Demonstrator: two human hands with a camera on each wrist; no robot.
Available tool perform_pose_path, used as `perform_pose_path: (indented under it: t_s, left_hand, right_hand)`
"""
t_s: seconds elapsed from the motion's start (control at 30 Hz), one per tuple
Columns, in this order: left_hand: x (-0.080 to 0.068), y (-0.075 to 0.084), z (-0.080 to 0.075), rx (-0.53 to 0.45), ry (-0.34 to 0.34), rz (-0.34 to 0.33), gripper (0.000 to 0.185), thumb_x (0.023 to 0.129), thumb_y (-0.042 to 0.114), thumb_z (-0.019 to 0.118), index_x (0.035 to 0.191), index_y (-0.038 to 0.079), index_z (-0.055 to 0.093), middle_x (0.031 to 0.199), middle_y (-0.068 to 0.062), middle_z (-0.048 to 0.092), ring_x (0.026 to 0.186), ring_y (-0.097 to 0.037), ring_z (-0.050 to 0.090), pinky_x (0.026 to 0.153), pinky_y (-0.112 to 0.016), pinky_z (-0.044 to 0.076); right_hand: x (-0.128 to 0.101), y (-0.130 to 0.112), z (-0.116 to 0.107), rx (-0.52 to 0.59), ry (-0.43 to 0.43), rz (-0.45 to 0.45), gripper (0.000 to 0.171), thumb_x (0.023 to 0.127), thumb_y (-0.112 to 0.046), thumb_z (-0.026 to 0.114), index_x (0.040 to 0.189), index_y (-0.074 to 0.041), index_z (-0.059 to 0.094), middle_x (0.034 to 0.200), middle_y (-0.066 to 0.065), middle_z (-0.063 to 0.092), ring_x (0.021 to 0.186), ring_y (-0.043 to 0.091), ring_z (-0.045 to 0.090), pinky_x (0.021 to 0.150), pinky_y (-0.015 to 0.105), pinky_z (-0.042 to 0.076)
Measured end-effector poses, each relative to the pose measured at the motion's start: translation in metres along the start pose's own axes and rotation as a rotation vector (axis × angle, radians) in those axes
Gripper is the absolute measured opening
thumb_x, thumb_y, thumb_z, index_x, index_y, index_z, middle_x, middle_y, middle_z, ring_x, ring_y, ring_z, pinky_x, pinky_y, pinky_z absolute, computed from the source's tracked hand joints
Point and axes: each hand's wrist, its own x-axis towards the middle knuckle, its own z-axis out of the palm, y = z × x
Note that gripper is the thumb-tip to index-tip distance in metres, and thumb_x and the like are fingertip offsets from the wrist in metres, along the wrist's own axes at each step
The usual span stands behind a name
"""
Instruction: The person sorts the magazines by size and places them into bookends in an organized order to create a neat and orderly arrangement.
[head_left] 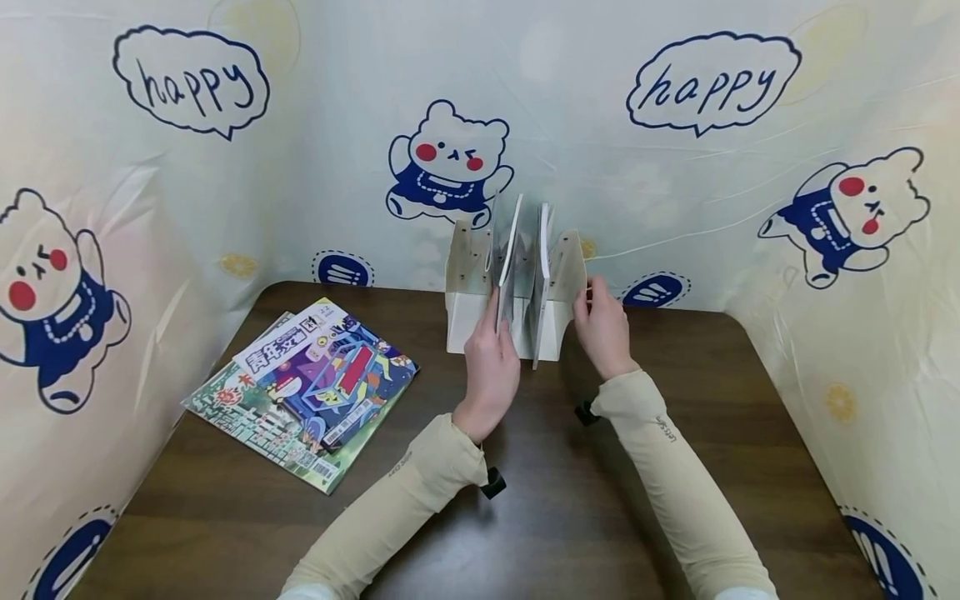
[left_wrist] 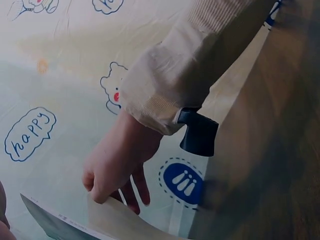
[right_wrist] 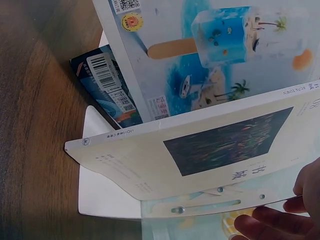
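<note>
A white file rack (head_left: 467, 323) stands at the table's back, with several magazines upright in it. My left hand (head_left: 491, 375) pinches the lower front edge of a thin magazine (head_left: 512, 242) in its middle. The right hand (head_left: 604, 329) grips the rack's right end panel, thumb and index finger on its edge, as the left wrist view also shows. A cream magazine (right_wrist: 227, 150) stands nearest that panel. Beyond it are a magazine with an ice-pop cover (right_wrist: 170, 47) and a dark blue one (right_wrist: 105, 82). The left hand's fingertips are partly hidden.
Two overlapping colourful magazines (head_left: 300, 396) lie flat on the brown wooden table (head_left: 570, 533), left of the rack. A pale printed curtain (head_left: 577, 167) surrounds the table's back and sides, close behind the rack.
</note>
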Motion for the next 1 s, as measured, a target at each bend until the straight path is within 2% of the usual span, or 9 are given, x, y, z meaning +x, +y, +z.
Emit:
perform_pose_path:
  t_s: [0.2,0.43,0.6,1.0]
  left_hand:
    - [0.002,-0.004,0.006,-0.024,0.009,0.008,0.047,0.106,-0.006,0.047,0.153,-0.01,0.041,0.155,-0.029,0.045,0.136,-0.038,0.054,0.107,-0.051,0.049]
    - [0.008,-0.014,0.022,-0.042,0.039,0.001,0.046,0.107,-0.004,0.046,0.153,-0.009,0.043,0.155,-0.027,0.047,0.138,-0.036,0.053,0.11,-0.049,0.047]
    - [0.013,-0.022,0.031,-0.034,0.035,-0.014,0.046,0.109,-0.001,0.045,0.154,-0.008,0.042,0.155,-0.025,0.047,0.143,-0.035,0.049,0.115,-0.048,0.041]
    - [0.031,-0.041,0.045,-0.004,0.041,-0.044,0.046,0.11,0.001,0.04,0.156,-0.006,0.038,0.157,-0.024,0.046,0.144,-0.034,0.047,0.116,-0.046,0.04]
  right_hand:
    - [0.002,0.001,-0.001,-0.006,-0.009,0.013,0.022,0.108,-0.014,0.05,0.122,0.002,0.056,0.113,0.028,0.071,0.093,0.042,0.073,0.072,0.057,0.06]
    - [0.0,0.0,-0.001,-0.005,-0.01,0.029,0.023,0.108,-0.017,0.05,0.122,0.001,0.057,0.112,0.027,0.072,0.093,0.041,0.073,0.072,0.057,0.06]
    - [0.0,0.0,-0.002,-0.005,-0.017,0.029,0.024,0.109,-0.017,0.049,0.123,0.001,0.056,0.111,0.026,0.072,0.092,0.04,0.073,0.071,0.055,0.06]
    - [-0.001,-0.001,-0.002,-0.001,-0.017,0.027,0.022,0.109,-0.016,0.05,0.122,0.0,0.056,0.112,0.026,0.071,0.092,0.039,0.072,0.069,0.053,0.06]
